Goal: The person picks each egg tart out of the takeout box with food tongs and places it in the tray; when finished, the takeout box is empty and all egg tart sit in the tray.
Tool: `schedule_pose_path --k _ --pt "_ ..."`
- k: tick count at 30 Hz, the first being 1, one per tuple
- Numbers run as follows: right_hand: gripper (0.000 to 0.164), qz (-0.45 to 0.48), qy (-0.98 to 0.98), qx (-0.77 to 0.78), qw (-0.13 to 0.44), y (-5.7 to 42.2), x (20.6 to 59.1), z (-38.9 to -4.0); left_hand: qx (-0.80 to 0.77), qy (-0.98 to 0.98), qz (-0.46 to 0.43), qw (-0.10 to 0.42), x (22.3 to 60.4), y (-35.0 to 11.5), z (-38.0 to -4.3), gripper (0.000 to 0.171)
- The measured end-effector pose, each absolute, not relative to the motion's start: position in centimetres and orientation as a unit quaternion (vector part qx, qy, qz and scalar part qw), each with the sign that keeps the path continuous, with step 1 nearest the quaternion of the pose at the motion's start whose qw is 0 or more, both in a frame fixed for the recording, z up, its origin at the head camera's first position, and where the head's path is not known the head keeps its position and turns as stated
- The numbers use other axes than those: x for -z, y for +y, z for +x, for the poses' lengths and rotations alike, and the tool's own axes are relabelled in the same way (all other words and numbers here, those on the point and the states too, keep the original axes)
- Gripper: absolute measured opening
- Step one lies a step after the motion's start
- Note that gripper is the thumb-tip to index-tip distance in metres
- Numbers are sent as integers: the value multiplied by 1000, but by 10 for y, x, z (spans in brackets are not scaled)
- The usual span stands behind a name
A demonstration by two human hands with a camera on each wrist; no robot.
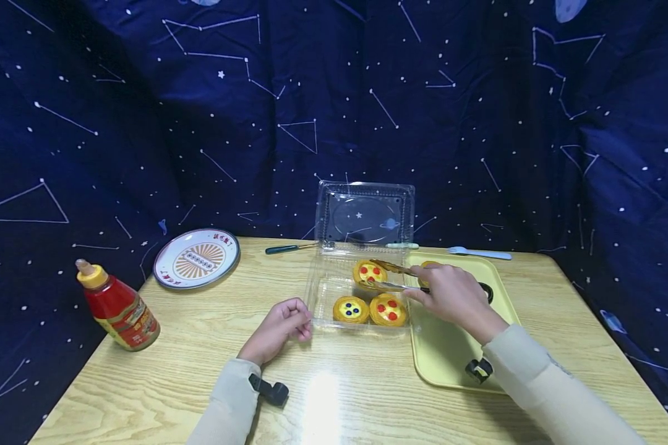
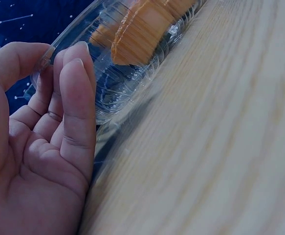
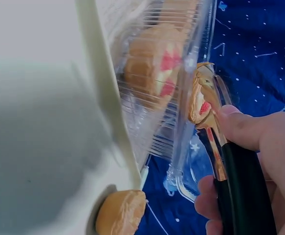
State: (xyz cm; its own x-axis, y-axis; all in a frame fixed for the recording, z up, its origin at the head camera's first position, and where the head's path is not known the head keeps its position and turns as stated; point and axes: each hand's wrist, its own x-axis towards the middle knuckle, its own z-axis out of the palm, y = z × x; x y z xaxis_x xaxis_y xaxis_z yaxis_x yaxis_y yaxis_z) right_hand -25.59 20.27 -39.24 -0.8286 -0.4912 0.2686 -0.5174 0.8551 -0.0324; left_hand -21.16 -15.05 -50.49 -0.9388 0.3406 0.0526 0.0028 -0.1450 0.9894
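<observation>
My right hand (image 1: 451, 293) grips black-handled metal tongs (image 3: 247, 186). Between the tong ends is an egg tart with red dots (image 1: 369, 270), above the rim of the hinged clear plastic container (image 1: 328, 284) in the right wrist view. Along the container's near side lie a tart with blue dots (image 1: 351, 309) and another red-dotted tart (image 1: 388, 310). My left hand (image 1: 281, 327) pinches the container's near left corner between thumb and fingers, as the left wrist view shows. Partly behind my right hand, one more tart (image 3: 121, 213) sits on the yellow tray (image 1: 440, 364).
The container's lid (image 1: 364, 213) stands raised at the back. At left are a patterned plate (image 1: 197, 258) and a red bottle with a yellow cap (image 1: 124, 312). A dark green-handled utensil (image 1: 282, 250) and a blue fork (image 1: 481, 253) lie along the table's back edge.
</observation>
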Motion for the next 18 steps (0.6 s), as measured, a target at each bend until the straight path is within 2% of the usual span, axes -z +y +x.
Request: schedule_pose_path --k 18 --pt "49 232 -953 -67 183 247 368 -241 -747 639 145 112 504 -151 -211 11"
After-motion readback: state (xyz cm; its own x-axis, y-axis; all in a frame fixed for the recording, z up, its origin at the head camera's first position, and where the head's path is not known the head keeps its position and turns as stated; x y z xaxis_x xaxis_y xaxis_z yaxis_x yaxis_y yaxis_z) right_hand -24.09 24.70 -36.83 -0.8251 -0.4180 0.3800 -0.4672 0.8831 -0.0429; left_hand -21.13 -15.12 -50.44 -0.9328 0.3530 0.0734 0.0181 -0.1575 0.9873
